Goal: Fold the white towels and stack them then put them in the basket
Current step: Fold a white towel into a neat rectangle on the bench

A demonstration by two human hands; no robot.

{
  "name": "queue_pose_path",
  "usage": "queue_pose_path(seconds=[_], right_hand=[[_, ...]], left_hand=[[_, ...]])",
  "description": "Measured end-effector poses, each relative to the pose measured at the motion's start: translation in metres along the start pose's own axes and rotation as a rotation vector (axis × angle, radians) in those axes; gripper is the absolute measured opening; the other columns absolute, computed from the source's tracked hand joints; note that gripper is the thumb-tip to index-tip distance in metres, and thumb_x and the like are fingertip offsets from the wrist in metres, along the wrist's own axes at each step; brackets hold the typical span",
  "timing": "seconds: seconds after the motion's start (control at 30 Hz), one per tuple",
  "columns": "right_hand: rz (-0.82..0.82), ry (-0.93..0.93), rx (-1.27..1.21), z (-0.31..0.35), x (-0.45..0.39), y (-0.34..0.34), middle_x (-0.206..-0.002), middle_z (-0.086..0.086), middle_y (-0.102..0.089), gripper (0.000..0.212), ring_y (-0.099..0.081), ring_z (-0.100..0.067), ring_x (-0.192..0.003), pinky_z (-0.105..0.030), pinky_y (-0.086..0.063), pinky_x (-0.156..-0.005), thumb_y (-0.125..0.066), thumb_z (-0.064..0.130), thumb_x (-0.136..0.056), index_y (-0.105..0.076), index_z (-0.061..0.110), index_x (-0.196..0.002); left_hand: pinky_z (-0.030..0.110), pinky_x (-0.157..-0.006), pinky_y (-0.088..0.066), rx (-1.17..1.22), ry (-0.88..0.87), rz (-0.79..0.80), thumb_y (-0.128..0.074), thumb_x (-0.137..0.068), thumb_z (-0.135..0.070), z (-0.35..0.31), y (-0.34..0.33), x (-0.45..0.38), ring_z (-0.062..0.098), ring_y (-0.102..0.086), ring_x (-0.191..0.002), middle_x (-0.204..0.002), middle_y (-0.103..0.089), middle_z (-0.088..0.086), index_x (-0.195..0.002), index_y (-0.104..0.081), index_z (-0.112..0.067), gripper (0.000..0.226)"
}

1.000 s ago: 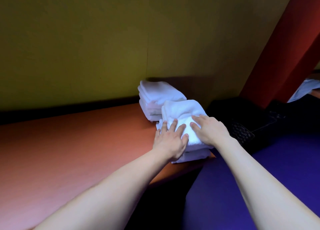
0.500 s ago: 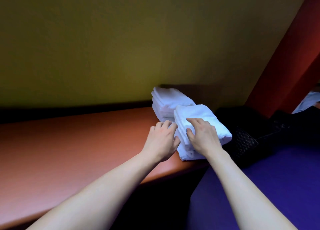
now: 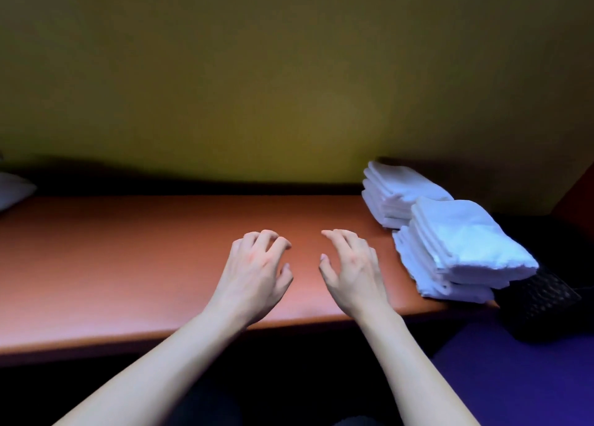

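Two stacks of folded white towels sit at the right end of the orange table (image 3: pixel 144 258). The near stack (image 3: pixel 456 252) lies at the table's right front corner and overhangs a dark woven basket (image 3: pixel 540 306). The far stack (image 3: pixel 398 194) stands behind it against the wall. My left hand (image 3: pixel 257 271) and my right hand (image 3: pixel 353 268) hover side by side over the bare tabletop, left of the near stack. Both have loosely curled fingers and hold nothing. Neither touches a towel.
A yellow-green wall runs along the back of the table. A white cloth (image 3: pixel 13 191) shows at the far left edge. A purple surface (image 3: pixel 514 377) lies below the table on the right, with the basket standing on it.
Both hands have let go of the near stack and drawn left, away from it, to hover over the tabletop. The view has swung left, so the stacks now lie at the right.
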State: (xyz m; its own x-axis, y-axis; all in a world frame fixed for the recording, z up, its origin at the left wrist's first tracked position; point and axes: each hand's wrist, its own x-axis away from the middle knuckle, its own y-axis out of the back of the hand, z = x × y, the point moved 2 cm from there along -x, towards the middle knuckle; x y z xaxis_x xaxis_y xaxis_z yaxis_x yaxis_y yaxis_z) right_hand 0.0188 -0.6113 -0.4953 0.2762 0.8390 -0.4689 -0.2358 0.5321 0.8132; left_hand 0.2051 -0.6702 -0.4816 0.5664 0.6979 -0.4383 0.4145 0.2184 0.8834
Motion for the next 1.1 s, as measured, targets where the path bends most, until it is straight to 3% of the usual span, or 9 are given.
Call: queue_pose_path(seconds=[0.3, 0.57, 0.83, 0.97, 1.1], right_hand=[[0.142, 0.191, -0.152, 0.134, 0.003, -0.082, -0.135, 0.005, -0.055, 0.047, -0.051, -0.017, -0.122, -0.037, -0.041, -0.100, -0.055, 0.033, -0.091, -0.055, 0.027, -0.137], [0.256, 0.371, -0.207, 0.269, -0.009, -0.158, -0.135, 0.005, -0.055, 0.048, -0.052, -0.019, -0.121, -0.037, -0.040, -0.099, -0.051, 0.036, -0.091, -0.053, 0.027, -0.138], [0.379, 0.516, -0.208, 0.387, -0.019, -0.243, -0.134, 0.006, -0.053, 0.048, -0.052, -0.020, -0.117, -0.037, -0.040, -0.098, -0.051, 0.036, -0.092, -0.049, 0.031, -0.139], [0.457, 0.578, -0.182, 0.429, -0.022, -0.274, -0.135, 0.007, -0.051, 0.048, -0.052, -0.022, -0.118, -0.037, -0.039, -0.099, -0.052, 0.035, -0.092, -0.046, 0.033, -0.140], [0.510, 0.610, -0.171, 0.460, -0.023, -0.293, -0.137, 0.009, -0.048, 0.049, -0.050, -0.020, -0.120, -0.035, -0.037, -0.101, -0.049, 0.037, -0.094, -0.042, 0.036, -0.143]], left_hand=[[0.040, -0.091, -0.044, -0.060, 0.270, -0.087, -0.042, -0.087, -0.041, 0.122, 0.045, 0.081, 0.024, -0.054, -0.108, -0.115, -0.060, -0.003, -0.113, -0.064, -0.023, 0.038], [0.037, -0.099, -0.041, -0.100, 0.474, -0.064, -0.041, -0.089, -0.044, 0.231, 0.072, 0.149, 0.019, -0.050, -0.114, -0.119, -0.055, -0.008, -0.118, -0.060, -0.027, 0.039], [0.038, -0.095, -0.044, -0.198, 0.632, -0.077, -0.047, -0.085, -0.042, 0.347, 0.082, 0.199, 0.020, -0.053, -0.109, -0.116, -0.057, -0.007, -0.117, -0.060, -0.029, 0.037], [0.042, -0.095, -0.046, -0.275, 0.746, -0.130, -0.051, -0.079, -0.039, 0.407, 0.090, 0.221, 0.027, -0.057, -0.107, -0.121, -0.058, 0.000, -0.123, -0.059, -0.025, 0.047], [0.053, -0.098, -0.044, -0.403, 0.881, -0.193, -0.062, -0.074, -0.030, 0.474, 0.103, 0.234, 0.040, -0.053, -0.123, -0.140, -0.053, 0.014, -0.139, -0.054, -0.017, 0.067]])
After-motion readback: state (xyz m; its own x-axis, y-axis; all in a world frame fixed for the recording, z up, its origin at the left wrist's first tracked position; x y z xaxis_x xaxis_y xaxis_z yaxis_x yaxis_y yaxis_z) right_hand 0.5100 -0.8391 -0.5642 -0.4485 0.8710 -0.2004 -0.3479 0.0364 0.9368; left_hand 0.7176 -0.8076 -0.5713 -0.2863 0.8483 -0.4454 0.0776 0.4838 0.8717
